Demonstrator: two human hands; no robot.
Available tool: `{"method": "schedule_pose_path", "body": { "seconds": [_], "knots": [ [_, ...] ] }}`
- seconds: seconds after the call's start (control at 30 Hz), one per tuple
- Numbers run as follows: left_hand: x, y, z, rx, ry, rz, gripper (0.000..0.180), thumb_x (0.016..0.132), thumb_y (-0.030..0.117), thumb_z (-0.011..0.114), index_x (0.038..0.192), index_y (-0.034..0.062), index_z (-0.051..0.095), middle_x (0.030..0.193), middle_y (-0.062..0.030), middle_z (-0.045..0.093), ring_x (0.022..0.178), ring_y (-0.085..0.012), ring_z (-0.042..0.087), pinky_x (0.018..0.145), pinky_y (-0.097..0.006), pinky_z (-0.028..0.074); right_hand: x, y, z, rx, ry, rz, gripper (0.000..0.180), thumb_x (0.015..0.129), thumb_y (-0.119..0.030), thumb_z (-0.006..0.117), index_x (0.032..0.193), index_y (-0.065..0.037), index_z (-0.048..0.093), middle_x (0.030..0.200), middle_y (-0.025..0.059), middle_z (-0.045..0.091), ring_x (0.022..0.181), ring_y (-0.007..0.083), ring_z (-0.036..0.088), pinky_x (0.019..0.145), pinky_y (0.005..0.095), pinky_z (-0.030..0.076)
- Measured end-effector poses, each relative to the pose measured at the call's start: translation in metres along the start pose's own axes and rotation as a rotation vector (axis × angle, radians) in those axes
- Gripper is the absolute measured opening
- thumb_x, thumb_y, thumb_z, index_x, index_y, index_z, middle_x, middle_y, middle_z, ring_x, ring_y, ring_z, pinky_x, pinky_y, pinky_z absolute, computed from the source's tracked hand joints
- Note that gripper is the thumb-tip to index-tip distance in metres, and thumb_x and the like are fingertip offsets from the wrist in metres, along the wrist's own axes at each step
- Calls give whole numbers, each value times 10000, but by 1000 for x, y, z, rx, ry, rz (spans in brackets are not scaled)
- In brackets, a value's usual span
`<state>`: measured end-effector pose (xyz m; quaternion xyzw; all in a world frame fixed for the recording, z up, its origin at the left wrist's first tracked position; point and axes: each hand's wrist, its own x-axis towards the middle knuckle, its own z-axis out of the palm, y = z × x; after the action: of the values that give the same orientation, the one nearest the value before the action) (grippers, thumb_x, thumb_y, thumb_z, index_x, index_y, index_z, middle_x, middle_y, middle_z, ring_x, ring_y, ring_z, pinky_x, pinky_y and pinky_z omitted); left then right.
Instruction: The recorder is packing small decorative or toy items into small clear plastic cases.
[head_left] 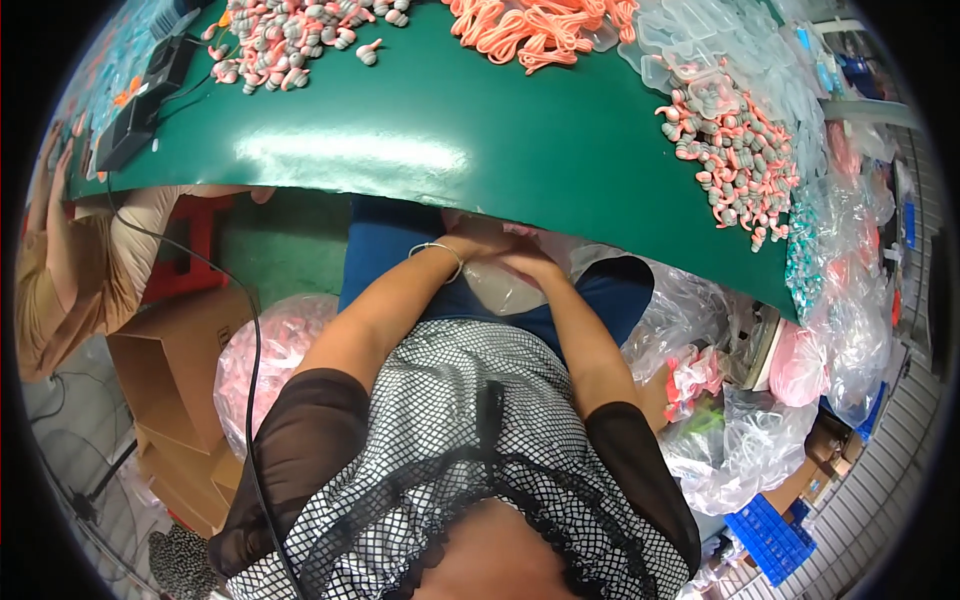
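Both hands are low in my lap, close together beneath the near edge of the green table point(560, 140). My left hand point(478, 240), with a bracelet on its wrist, reaches in over a clear plastic bag point(503, 288). Beside it, my right hand point(527, 260) rests at the same bag's upper part. Something pinkish shows by the fingertips, too covered to name. The table edge and the hands themselves hide most of the fingers, so their grip does not show.
Small pink-and-grey pieces point(735, 165) lie heaped at the table's right, with another heap point(290, 40) far left. Orange cord bundles point(530, 35) and clear plastic trays point(700, 45) lie at the back. A black cable point(257, 400) hangs left, near cardboard boxes point(180, 370) and another person's arm point(60, 230).
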<state>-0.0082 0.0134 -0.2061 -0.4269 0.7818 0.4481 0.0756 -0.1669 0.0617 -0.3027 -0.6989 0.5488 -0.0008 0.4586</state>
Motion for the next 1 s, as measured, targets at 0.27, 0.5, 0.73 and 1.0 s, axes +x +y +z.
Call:
{"method": "schedule_pose_path", "body": {
  "seconds": [0.27, 0.5, 0.73, 1.0],
  "knots": [
    [1, -21, 28, -158, 201, -158, 493, 873, 487, 583, 1104, 68, 703, 1147, -168, 697, 1063, -379, 643, 928, -501, 478, 19, -1, 29, 403, -182, 407, 630, 841, -397, 701, 1374, -89, 567, 1396, 163, 574, 1291, 257, 531, 1056, 357, 416],
    [3, -6, -2, 160, -72, -98, 521, 944, 380, 513, 1352, 64, 584, 1359, -198, 591, 1310, -364, 509, 1113, -436, 347, 26, 70, 55, 188, 102, 258, 512, 819, -293, 704, 1276, -76, 630, 1246, 119, 666, 1168, 250, 607, 972, 343, 476],
    [-18, -41, 1, -917, 293, -243, 397, 925, 283, 614, 1255, 63, 607, 1130, -123, 688, 1019, -261, 665, 912, -385, 504, -7, 63, -20, 183, 163, 134, 439, 882, -282, 662, 1252, -48, 629, 1200, 137, 682, 1177, 327, 604, 1026, 385, 459],
    [-98, -8, -54, -735, 228, 259, 303, 952, 128, 641, 1209, -32, 639, 1130, -110, 688, 970, -181, 670, 876, -312, 540, -122, 22, -92, 415, 441, 231, 272, 947, -84, 580, 1194, 4, 652, 1102, 104, 703, 1045, 156, 653, 913, 286, 499]
  ]
}}
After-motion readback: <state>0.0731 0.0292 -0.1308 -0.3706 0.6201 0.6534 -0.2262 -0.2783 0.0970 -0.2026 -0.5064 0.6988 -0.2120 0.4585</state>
